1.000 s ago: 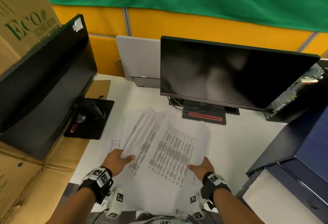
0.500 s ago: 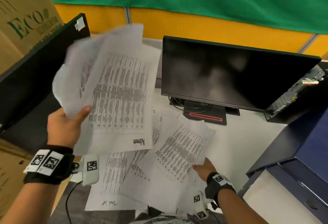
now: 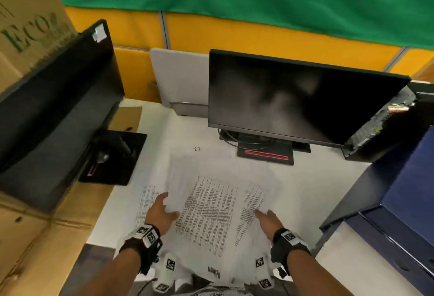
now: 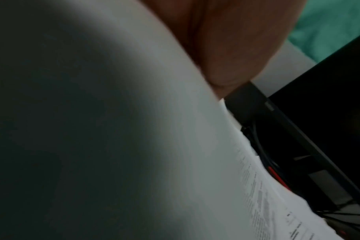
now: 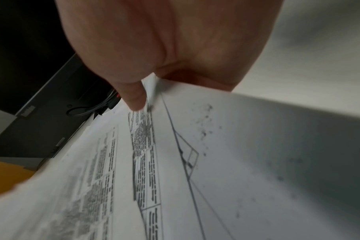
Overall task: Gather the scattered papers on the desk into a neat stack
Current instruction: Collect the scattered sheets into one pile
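Several printed papers (image 3: 206,213) lie overlapping in a loose pile on the white desk (image 3: 317,178), in front of the middle monitor. My left hand (image 3: 162,211) rests on the pile's left side, fingers stretched forward and thumb spread onto the top sheet. In the left wrist view the papers (image 4: 134,129) bulge up under my palm. My right hand (image 3: 266,219) is at the pile's right edge. In the right wrist view my thumb (image 5: 136,100) presses on the papers (image 5: 195,162) and their edge is pinched between thumb and fingers.
A dark monitor (image 3: 293,98) on a black stand (image 3: 265,155) is just behind the pile. A second monitor (image 3: 54,98) and its base (image 3: 115,157) stand at the left on cardboard (image 3: 28,237). A blue cabinet (image 3: 399,190) borders the desk's right side.
My left hand, which held a bunch of sheets high in the air, has come down and laid them on the pile. My right hand stayed at the pile's right edge.
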Motion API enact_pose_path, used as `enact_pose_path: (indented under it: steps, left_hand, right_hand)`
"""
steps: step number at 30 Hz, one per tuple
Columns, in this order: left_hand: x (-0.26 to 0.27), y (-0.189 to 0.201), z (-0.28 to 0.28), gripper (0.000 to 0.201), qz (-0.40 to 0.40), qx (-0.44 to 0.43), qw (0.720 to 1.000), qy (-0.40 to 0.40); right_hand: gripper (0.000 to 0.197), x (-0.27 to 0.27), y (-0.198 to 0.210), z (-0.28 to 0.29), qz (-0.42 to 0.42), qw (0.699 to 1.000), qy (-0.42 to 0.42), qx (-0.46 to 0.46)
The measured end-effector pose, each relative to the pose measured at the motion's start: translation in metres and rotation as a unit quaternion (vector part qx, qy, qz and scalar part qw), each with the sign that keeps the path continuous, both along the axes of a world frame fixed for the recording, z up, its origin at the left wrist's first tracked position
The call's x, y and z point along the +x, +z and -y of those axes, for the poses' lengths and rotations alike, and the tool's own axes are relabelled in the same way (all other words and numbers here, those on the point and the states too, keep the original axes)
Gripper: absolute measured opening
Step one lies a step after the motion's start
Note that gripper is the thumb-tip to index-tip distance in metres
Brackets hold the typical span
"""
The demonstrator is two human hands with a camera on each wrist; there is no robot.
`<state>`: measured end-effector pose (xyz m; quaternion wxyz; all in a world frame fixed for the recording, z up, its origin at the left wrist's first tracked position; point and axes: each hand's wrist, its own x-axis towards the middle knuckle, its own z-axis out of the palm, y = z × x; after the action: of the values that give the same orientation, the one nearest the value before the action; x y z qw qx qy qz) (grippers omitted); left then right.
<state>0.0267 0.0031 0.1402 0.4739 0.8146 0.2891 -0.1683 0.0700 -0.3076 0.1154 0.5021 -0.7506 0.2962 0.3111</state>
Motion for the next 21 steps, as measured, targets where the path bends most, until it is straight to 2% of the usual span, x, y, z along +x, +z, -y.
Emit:
enact_pose_path:
  steps: [2, 4, 9, 12, 14, 17, 19, 21]
  left_hand:
    - [-0.002, -0.003, 0.0, 0.055, -0.015, 0.026, 0.999, -0.015]
    - [0.0, -0.007, -0.003, 0.049, -0.012, 0.018, 0.999, -0.031]
    - [0.012, -0.011, -0.006, 0.053, 0.042, 0.022, 0.999, 0.001]
    - [0.018, -0.014, 0.009, 0.056, 0.01, 0.022, 0.999, -0.027]
    - [0.019, -0.021, 0.024, 0.058, -0.019, 0.019, 0.995, -0.099]
    - [0.022, -0.03, 0.044, 0.054, -0.026, 0.004, 0.985, -0.168]
    - [0.024, -0.031, 0.048, 0.052, -0.007, -0.008, 0.986, -0.167]
    - [0.028, -0.028, 0.044, 0.073, 0.028, -0.015, 0.992, -0.122]
  right_hand:
    - [0.082, 0.001, 0.0, -0.001, -0.003, 1.0, -0.018, 0.008]
    - [0.083, 0.003, -0.001, -0.002, -0.002, 0.999, -0.03, 0.02]
    - [0.103, 0.004, -0.006, -0.002, 0.007, 0.999, -0.024, 0.036]
    - [0.106, 0.003, -0.004, -0.005, 0.049, 0.998, -0.011, 0.046]
    - [0.094, 0.0, -0.004, -0.007, 0.084, 0.995, 0.006, 0.046]
    - [0.061, -0.002, 0.001, -0.01, 0.118, 0.991, 0.044, 0.048]
    - [0.051, 0.001, 0.006, -0.005, 0.133, 0.988, 0.051, 0.053]
    - [0.045, 0.006, 0.017, 0.002, 0.143, 0.987, 0.044, 0.066]
